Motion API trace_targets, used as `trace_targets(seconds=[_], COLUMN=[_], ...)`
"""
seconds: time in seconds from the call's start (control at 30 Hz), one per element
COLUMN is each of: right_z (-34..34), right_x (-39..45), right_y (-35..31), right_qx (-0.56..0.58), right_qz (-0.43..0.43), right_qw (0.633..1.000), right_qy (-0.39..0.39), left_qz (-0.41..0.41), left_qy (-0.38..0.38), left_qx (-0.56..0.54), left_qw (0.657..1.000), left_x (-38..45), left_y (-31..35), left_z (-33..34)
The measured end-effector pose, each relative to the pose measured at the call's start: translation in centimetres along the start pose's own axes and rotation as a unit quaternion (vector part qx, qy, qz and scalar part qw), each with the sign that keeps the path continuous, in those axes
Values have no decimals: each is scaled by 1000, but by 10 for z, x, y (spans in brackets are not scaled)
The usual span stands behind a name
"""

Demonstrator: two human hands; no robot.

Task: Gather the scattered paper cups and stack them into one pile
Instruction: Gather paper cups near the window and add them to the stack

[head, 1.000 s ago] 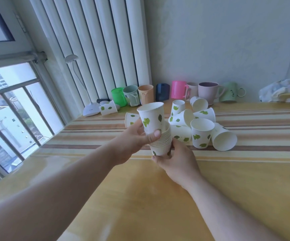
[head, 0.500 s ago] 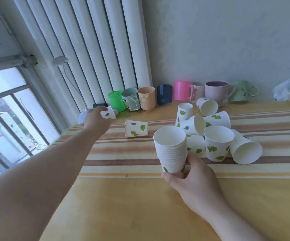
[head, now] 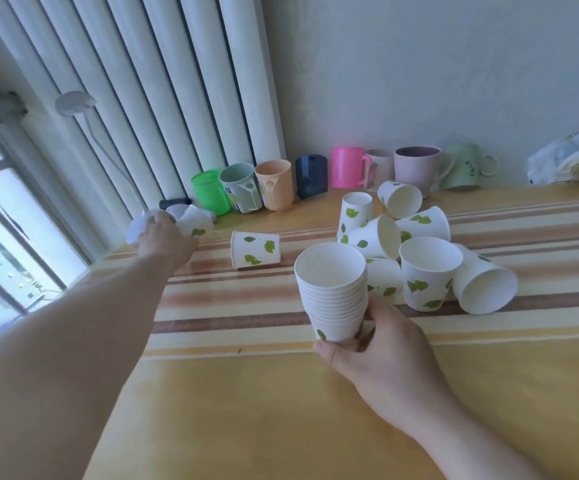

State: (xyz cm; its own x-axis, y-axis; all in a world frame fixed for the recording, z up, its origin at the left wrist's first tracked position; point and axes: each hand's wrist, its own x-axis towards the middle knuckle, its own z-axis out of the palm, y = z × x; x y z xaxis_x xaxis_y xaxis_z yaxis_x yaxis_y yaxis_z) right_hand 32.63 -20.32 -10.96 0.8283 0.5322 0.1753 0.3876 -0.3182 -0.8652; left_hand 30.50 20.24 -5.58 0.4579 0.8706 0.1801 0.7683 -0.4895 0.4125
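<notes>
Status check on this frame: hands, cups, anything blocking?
Right hand grips nested stack of white leaf-print paper cups. Left hand on a tipped paper cup by the window. Loose cups clustered behind stack; nothing blocking.

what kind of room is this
Probably a room at home, not a workshop: a white radiator beside a window, a row of household mugs against the wall, and a striped cloth over the wooden table.
</notes>
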Motion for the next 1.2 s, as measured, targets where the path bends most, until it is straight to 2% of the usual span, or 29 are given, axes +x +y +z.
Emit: trace_targets(seconds=[0.13,0.3,0.43,0.6,0.7,0.8,0.93,1.0,1.07,1.13,1.2], right_z=[-2,-4,-5,-3,-2,-1,-1,-1,-2,-4,-7], right_x=[-2,-5,-8,-5,-5,-3,-2,-3,-4,-5,-7], right_y=[-5,-10,-12,-6,-4,-3,-3,-3,-5,-8,-12], right_qx=[9,9,17,19,17,19,18,15,14,16,16], right_qz=[12,17,19,12,6,7,4,4,6,8,8], right_qw=[1000,1000,999,1000,1000,1000,1000,1000,1000,1000,999], right_qy=[-7,-15,-22,-20,-19,-16,-16,-16,-18,-22,-28], left_qz=[73,54,37,96,49,-30,-57,-86,-95,-106,-96], left_qy=[-18,-69,-34,-161,-169,-116,-54,-47,-86,-162,-203], left_qx=[12,-24,-24,-45,-64,-125,-182,-172,-189,-256,-276], left_qw=[997,996,998,981,982,985,980,980,974,947,934], left_x=[-34,-66,-78,-74,-70,-54,-55,-64,-80,-100,-122], left_y=[0,5,22,58,74,71,62,60,56,50,44], left_z=[-12,-28,-40,-25,-12,-1,-1,-9,-23,-38,-52])
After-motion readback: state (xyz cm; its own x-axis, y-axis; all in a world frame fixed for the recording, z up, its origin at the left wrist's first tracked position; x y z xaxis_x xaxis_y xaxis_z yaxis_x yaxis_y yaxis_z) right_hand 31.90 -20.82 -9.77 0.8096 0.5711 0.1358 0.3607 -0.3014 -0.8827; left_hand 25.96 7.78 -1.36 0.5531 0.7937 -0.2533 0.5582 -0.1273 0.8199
